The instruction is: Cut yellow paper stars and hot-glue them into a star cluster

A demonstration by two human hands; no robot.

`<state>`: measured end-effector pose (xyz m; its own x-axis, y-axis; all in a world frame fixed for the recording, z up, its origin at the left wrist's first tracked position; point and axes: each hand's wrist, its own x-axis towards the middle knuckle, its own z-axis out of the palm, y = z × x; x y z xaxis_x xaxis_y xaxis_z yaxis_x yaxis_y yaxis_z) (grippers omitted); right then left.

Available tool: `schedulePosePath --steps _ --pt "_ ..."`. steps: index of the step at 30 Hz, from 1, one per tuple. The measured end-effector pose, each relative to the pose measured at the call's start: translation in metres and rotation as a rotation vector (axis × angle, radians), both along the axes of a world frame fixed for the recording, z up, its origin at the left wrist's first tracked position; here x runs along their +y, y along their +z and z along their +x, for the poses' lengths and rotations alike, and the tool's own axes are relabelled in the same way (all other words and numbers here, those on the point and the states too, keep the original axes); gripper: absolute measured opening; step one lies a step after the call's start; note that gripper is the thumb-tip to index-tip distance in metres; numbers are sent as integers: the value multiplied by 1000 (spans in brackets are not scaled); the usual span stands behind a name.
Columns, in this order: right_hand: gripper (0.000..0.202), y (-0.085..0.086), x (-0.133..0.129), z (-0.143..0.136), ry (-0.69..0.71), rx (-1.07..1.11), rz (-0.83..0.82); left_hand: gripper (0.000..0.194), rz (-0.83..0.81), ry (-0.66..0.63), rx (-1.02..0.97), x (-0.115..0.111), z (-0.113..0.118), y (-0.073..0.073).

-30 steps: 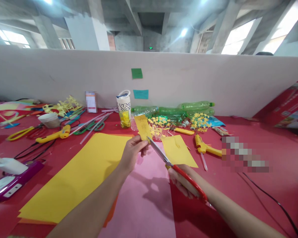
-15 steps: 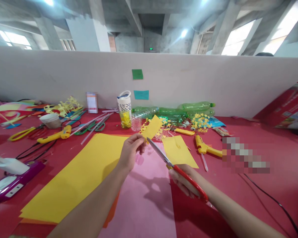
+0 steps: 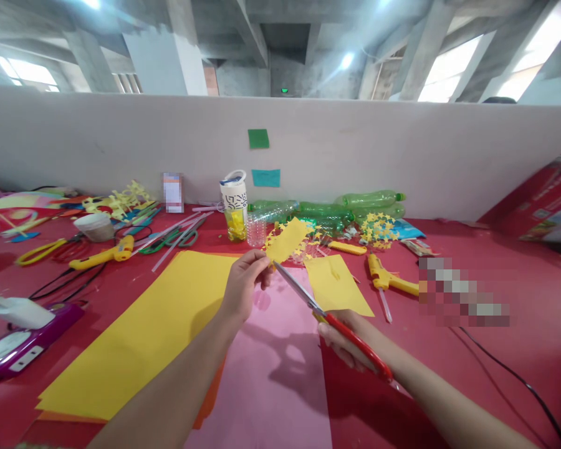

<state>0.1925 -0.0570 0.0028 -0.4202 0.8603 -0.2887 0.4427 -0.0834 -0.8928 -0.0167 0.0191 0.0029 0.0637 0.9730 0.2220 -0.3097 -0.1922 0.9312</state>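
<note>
Between thumb and fingers, my left hand [image 3: 247,280] pinches a small piece of yellow paper [image 3: 288,241] by its lower left end. The piece is held up in the air and tilted to the right. My right hand [image 3: 348,340] is closed round the red handles of a pair of scissors [image 3: 341,330]. Their blades point up and left, and the tips meet the lower edge of the paper beside my left fingertips. Whether the blades are parted there is too small to tell. Below both hands lies a pink sheet [image 3: 280,386], crossed by their shadows.
Yellow sheets [image 3: 144,330] lie left, and a cut yellow sheet [image 3: 339,287] lies right. Glue guns [image 3: 105,254] rest on both sides. Green bottles [image 3: 325,215], a white cup [image 3: 234,193] and yellow star cut-outs [image 3: 378,231] stand along the partition [image 3: 121,137]. A purple power strip [image 3: 32,343] is at left.
The yellow paper piece has tipped a little further to the right. The scissor tips have shifted slightly left along its lower edge. Both hands stay almost in place.
</note>
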Motion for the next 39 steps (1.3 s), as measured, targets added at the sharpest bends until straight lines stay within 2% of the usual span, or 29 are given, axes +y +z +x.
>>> schedulePosePath --steps 7,17,26,34,39 --pt "43 2 -1 -1 -27 5 -31 12 11 -37 28 -1 0 -1" --pt "44 0 -1 2 -27 -12 -54 12 -6 -16 25 -1 0 2" --pt "44 -4 1 1 -31 -4 -45 13 13 -69 118 -3 2 2" --pt "45 9 0 -3 -23 -3 -73 13 21 -78 111 -2 0 1" --pt "46 -1 2 -2 -51 20 -56 15 -25 -125 107 -6 3 3"
